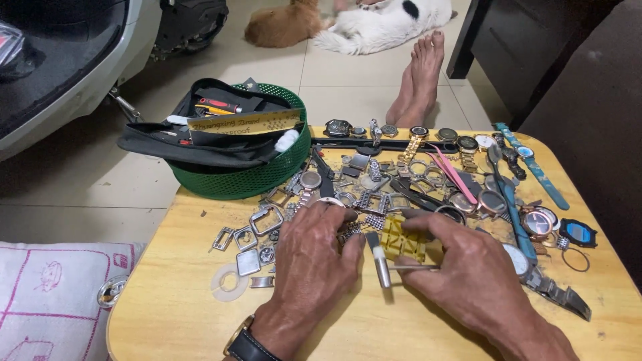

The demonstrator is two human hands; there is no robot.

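Left hand (314,257) lies flat, fingers loosely curled, pinning the yellow watch holder block (404,242) at desk (174,314) centre, evidently steadying it. Right hand (468,267) pinches a thin metal tool (409,267) against the block; a small hammer (380,262) lies between.

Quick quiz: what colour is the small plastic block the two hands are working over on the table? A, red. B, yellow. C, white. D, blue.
B: the plastic block lying between the left hand and the right hand is yellow, set among loose watch cases on the wooden table.
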